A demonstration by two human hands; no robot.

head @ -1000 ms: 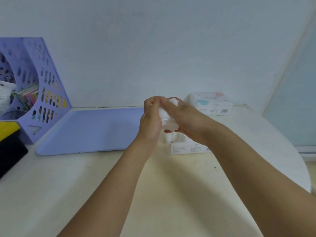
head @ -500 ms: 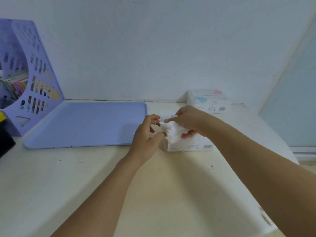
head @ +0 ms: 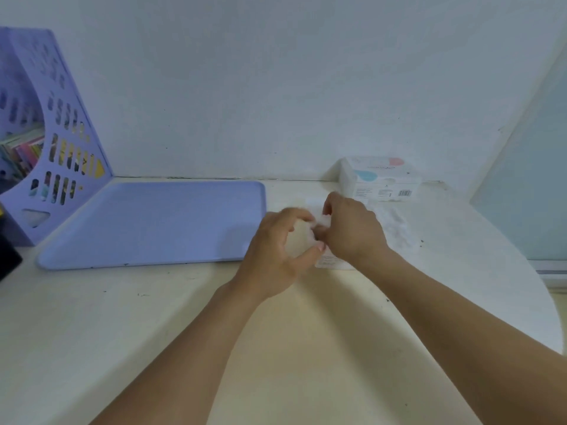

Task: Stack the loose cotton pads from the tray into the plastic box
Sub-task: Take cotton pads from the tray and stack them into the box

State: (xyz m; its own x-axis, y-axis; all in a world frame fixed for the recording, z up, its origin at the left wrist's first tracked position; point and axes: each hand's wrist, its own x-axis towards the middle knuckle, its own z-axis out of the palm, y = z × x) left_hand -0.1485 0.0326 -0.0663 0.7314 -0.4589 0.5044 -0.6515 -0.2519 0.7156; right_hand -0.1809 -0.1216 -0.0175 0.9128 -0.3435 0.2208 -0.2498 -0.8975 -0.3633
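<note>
Both hands (head: 319,237) blurred, hiding plastic box (head: 333,261).

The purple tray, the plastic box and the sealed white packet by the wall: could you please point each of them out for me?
purple tray (head: 153,222): head view, bare middle of its floor.
plastic box (head: 333,261): head view, labelled front wall below the hands.
sealed white packet (head: 380,176): head view, front upper face.
</note>
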